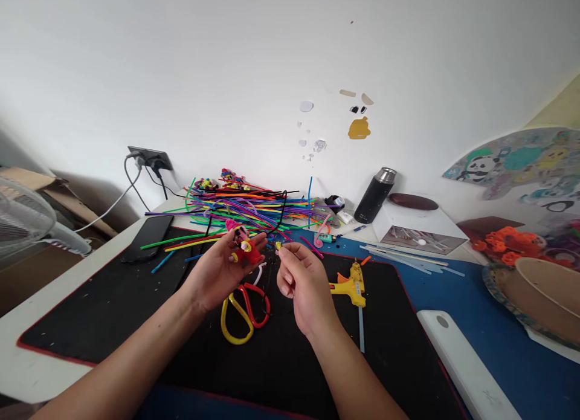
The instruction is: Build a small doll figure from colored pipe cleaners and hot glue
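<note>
My left hand (pixel 222 269) holds up a small pipe-cleaner doll (pixel 247 248) in red, pink and yellow, resting against its fingers and palm. To the right, my right hand (pixel 301 281) pinches a tiny yellow piece (pixel 278 246) between thumb and fingertips, a short gap from the doll. Below the hands, scissors with yellow and red handles (pixel 238 326) lie on the black mat (pixel 254 378); their blades are hidden. Just right of my right hand lies a yellow glue gun (pixel 353 287) with a glue stick (pixel 361 329) sticking out of it.
Behind the hands is a heap of coloured pipe cleaners (pixel 244 211). A black flask (pixel 375 196) and a white box (pixel 421 223) stand at the back right, near loose glue sticks (pixel 412 260). A phone (pixel 147 239) lies left; a fan (pixel 27 220) stands beyond.
</note>
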A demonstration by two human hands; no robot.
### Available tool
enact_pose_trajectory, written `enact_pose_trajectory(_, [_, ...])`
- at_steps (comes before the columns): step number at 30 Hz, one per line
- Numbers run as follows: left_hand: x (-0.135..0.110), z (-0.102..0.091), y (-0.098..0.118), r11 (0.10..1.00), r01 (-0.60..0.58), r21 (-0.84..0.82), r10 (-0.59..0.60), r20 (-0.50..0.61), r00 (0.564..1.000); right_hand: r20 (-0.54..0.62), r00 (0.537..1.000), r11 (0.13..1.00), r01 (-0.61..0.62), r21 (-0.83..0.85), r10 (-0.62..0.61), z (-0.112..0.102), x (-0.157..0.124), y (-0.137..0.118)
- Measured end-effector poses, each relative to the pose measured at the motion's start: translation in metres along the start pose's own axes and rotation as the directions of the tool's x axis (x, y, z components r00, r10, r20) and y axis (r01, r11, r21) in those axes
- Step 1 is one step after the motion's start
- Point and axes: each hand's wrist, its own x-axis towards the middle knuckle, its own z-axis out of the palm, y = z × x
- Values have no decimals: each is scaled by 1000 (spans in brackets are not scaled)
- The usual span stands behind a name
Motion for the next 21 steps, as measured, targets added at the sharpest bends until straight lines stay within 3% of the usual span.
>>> enact_pose_trajectory(11, [-6, 7, 9, 998, -44, -45, 44, -12, 999, 137, 984, 980, -86, -177, 111, 4, -6, 4])
enact_pose_trajectory(21, [-10, 13, -3, 995, -94, -21, 95, 30, 995, 119, 984, 956, -99, -276, 136, -1, 2, 13])
